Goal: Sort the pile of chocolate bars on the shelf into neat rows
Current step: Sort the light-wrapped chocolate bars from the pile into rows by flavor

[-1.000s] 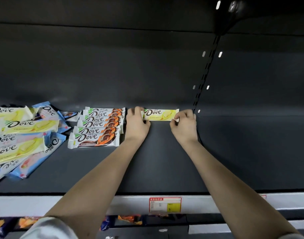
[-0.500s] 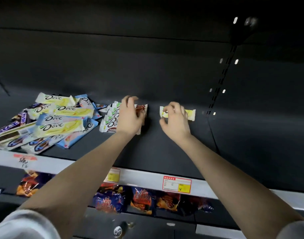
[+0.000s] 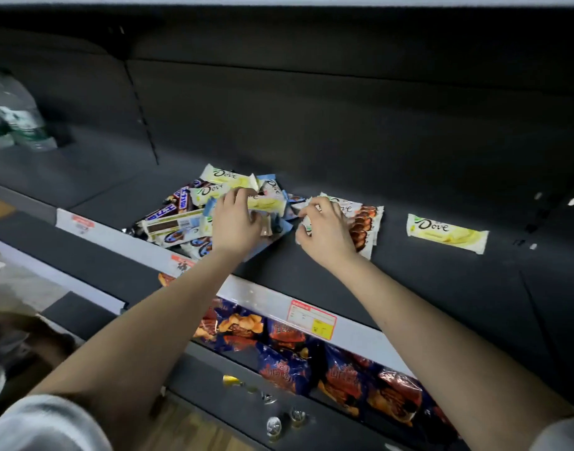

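A loose pile of chocolate bars [image 3: 178,219] lies on the dark shelf [image 3: 344,281], with yellow, blue and brown wrappers mixed. My left hand [image 3: 237,222] is on the pile's right side, its fingers curled over a yellow Dove bar [image 3: 269,203]. To the right is a tidy row of white-and-orange Dove bars [image 3: 367,226]. My right hand [image 3: 324,229] covers the row's left end, fingers curled round the wrapper ends. A single yellow Dove bar [image 3: 446,232] lies flat, apart, further right.
A white price rail [image 3: 269,301] with red tags runs along the shelf's front edge. Snack bags [image 3: 279,353] fill the shelf below. Bottled water [image 3: 12,125] stands at the far left. An upright slotted post [image 3: 146,125] divides the back wall.
The view swung left and down. My right hand let go of the single yellow bar and moved left to the orange row. My left hand went from that row to the pile.
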`<state>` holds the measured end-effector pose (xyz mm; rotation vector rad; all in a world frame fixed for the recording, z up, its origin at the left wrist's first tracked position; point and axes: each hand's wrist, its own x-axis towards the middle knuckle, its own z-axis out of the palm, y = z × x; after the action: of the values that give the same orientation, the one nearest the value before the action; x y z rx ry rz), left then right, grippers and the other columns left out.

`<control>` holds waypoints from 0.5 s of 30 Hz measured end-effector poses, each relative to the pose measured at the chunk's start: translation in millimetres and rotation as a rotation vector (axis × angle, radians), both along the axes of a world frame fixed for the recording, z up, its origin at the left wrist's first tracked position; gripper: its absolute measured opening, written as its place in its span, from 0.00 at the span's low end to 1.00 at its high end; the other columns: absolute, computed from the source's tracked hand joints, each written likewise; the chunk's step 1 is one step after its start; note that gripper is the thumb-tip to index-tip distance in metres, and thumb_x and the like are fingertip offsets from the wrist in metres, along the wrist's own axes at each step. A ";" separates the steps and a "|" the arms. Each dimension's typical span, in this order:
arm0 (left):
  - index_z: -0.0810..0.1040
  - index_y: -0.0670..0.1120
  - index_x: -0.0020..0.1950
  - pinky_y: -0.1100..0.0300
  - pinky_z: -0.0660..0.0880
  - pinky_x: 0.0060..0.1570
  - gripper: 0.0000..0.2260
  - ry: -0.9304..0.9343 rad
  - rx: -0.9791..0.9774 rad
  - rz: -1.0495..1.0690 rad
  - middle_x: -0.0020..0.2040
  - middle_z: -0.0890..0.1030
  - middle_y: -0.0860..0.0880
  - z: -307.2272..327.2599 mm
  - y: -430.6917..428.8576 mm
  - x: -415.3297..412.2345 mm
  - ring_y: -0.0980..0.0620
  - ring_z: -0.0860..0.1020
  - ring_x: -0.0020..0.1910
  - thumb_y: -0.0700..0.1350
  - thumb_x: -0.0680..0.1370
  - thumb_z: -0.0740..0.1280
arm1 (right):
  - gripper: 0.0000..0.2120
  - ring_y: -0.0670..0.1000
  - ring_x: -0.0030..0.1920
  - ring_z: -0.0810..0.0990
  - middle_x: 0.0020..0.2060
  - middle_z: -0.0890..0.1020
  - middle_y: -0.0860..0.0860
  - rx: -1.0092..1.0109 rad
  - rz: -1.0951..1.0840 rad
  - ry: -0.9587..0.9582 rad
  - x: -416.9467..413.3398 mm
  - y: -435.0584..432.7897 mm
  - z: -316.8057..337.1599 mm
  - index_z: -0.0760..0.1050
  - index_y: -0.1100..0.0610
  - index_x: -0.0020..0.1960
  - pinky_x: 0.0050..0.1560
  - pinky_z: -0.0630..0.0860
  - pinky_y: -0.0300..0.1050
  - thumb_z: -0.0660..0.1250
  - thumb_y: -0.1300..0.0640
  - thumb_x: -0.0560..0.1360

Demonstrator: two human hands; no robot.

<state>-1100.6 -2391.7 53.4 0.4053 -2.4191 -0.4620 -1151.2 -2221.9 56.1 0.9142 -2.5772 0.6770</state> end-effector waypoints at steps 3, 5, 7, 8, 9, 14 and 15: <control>0.71 0.42 0.63 0.48 0.66 0.59 0.18 -0.025 0.016 0.044 0.59 0.75 0.41 -0.4 -30.6 18.2 0.39 0.70 0.60 0.40 0.73 0.65 | 0.14 0.57 0.61 0.69 0.59 0.72 0.54 0.003 0.062 -0.014 6.8 -31.2 -2.1 0.76 0.58 0.58 0.64 0.64 0.50 0.63 0.57 0.74; 0.71 0.43 0.64 0.49 0.66 0.59 0.19 -0.048 0.041 0.068 0.59 0.76 0.41 -2.5 -47.9 30.2 0.39 0.71 0.59 0.40 0.73 0.64 | 0.16 0.56 0.62 0.68 0.60 0.72 0.53 0.025 0.090 -0.032 10.4 -50.6 -3.8 0.75 0.59 0.60 0.65 0.63 0.51 0.62 0.56 0.74; 0.70 0.44 0.65 0.49 0.68 0.58 0.19 -0.109 0.077 0.080 0.59 0.77 0.41 -5.8 -63.3 40.6 0.39 0.72 0.58 0.41 0.74 0.64 | 0.18 0.55 0.64 0.67 0.63 0.70 0.53 0.070 0.122 -0.060 12.8 -67.6 -6.1 0.73 0.58 0.64 0.67 0.62 0.50 0.61 0.55 0.76; 0.70 0.44 0.65 0.50 0.70 0.57 0.19 -0.142 0.101 0.079 0.58 0.77 0.41 -8.0 -69.7 45.0 0.40 0.73 0.57 0.42 0.74 0.63 | 0.19 0.55 0.65 0.66 0.64 0.69 0.53 0.086 0.143 -0.079 13.9 -75.0 -7.7 0.71 0.58 0.65 0.67 0.61 0.49 0.61 0.54 0.76; 0.70 0.45 0.65 0.50 0.71 0.56 0.18 -0.173 0.115 0.073 0.57 0.77 0.42 -10.6 -75.4 48.9 0.40 0.74 0.56 0.44 0.76 0.63 | 0.20 0.55 0.65 0.66 0.65 0.69 0.53 0.100 0.164 -0.096 14.7 -81.5 -10.1 0.70 0.58 0.67 0.67 0.61 0.48 0.61 0.53 0.76; 0.69 0.47 0.67 0.51 0.70 0.59 0.18 -0.297 0.090 0.039 0.60 0.78 0.44 -24.2 -89.3 57.8 0.42 0.74 0.58 0.48 0.77 0.61 | 0.22 0.56 0.69 0.60 0.68 0.66 0.54 0.157 0.171 -0.143 17.1 -102.2 -28.5 0.64 0.59 0.70 0.71 0.58 0.51 0.59 0.55 0.78; 0.69 0.47 0.68 0.51 0.68 0.60 0.19 -0.299 0.081 0.037 0.61 0.77 0.44 -25.3 -90.1 56.7 0.42 0.73 0.60 0.48 0.77 0.61 | 0.21 0.56 0.69 0.60 0.68 0.67 0.54 0.141 0.161 -0.143 17.2 -103.3 -30.8 0.64 0.59 0.70 0.70 0.57 0.51 0.59 0.55 0.78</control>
<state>-1043.9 -2481.8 28.1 0.5896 -2.6811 -0.5149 -1134.0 -2325.2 25.3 1.1681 -2.7270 0.6309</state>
